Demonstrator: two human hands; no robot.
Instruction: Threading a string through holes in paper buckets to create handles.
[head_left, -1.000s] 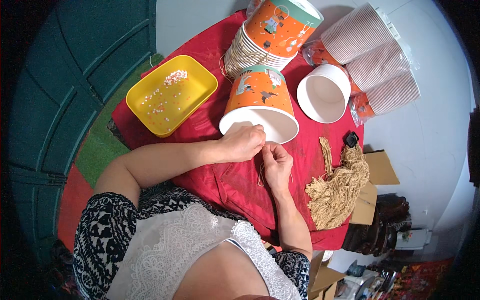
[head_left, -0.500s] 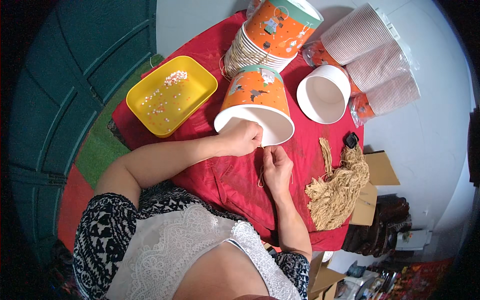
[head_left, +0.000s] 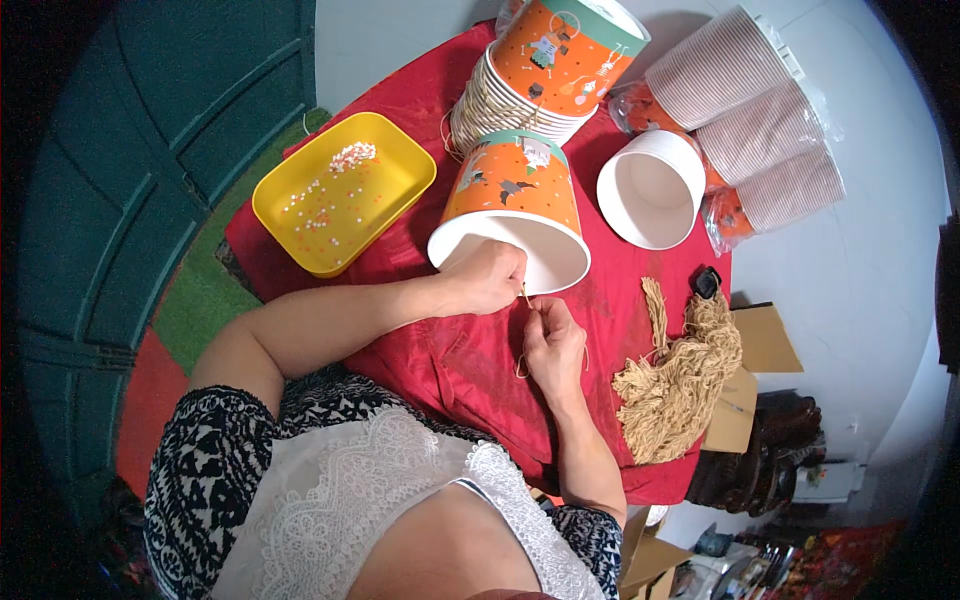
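Observation:
An orange paper bucket [head_left: 516,190] with a green band and printed figures lies on its side, its white mouth facing me. My left hand [head_left: 490,277] is at the lower rim of that mouth, fingers closed on a thin tan cord [head_left: 526,294]. Just below and to the right, my right hand [head_left: 556,338] pinches the same cord between thumb and fingers. A short stretch of cord runs between the two hands, and a loose loop hangs by the right one. My left fingertips are partly hidden.
A yellow tray [head_left: 268,228] holding small white and orange beads is at left. Behind stand stacked orange buckets [head_left: 570,60] strung with cord. At right are a white tub [head_left: 672,225], bagged nested tubs [head_left: 765,120] and a tan cord bundle [head_left: 685,385] on the red cloth [head_left: 455,375].
My right hand has drawn slightly down from the left, so a little more cord shows between them. The left hand and the bucket stay about where they were.

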